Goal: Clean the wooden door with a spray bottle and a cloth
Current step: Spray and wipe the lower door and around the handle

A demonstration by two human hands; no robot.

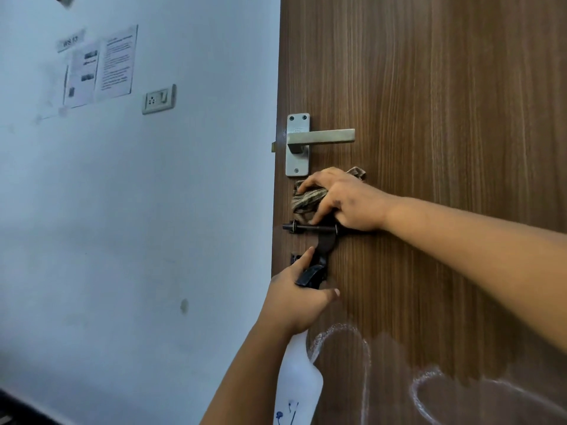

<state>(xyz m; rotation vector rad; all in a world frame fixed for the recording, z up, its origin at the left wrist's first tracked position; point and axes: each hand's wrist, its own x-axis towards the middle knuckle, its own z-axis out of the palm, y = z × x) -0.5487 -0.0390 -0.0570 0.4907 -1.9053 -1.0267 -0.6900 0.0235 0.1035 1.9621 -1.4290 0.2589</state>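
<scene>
The wooden door [429,102] stands rigid and smooth, so wiping pressure will meet no give. Just below its handle [319,138], the right hand [346,204] presses a bunched cloth [306,199] against the wood, fingers curled into it; being soft and limp, the cloth is best kept wadded in the palm. Further below the handle, past a black bolt [310,228], the left hand [299,297] is clamped round the spray bottle [299,381] at its neck. The bottle looks light and possibly slippery. White marks [365,348] remain lower down.
</scene>
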